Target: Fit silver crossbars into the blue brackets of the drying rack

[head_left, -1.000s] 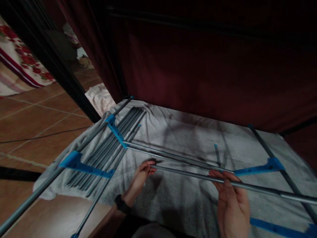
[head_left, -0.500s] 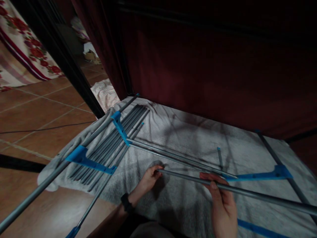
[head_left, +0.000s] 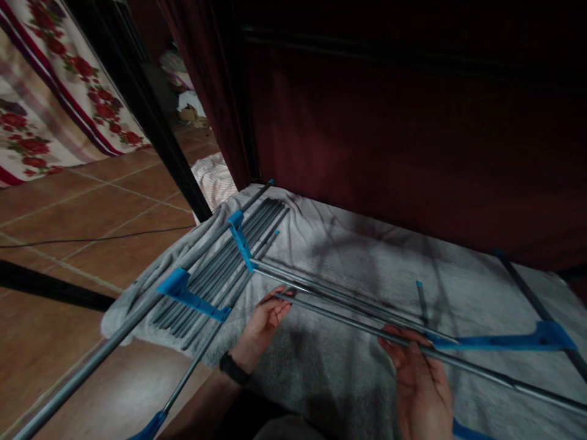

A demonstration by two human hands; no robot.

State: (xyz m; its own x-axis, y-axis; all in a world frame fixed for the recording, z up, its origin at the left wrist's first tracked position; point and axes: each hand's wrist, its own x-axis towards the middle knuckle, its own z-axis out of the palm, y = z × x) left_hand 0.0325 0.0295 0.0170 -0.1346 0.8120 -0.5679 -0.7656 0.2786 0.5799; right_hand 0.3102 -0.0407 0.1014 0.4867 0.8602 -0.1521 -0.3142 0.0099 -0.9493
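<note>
A black wristband circles the wrist of the left hand, whose fingers pinch one end of a grey rod. The right hand, apart from it, grips the same rod farther along, and the rod runs on past that hand to the right. A grey blanket spreads under and beyond both hands. To the right of the right hand is a blue bracket; left of the left hand, another blue arm crosses over a bundle of rods. Farthest ahead of the hands hangs a maroon curtain.
</note>
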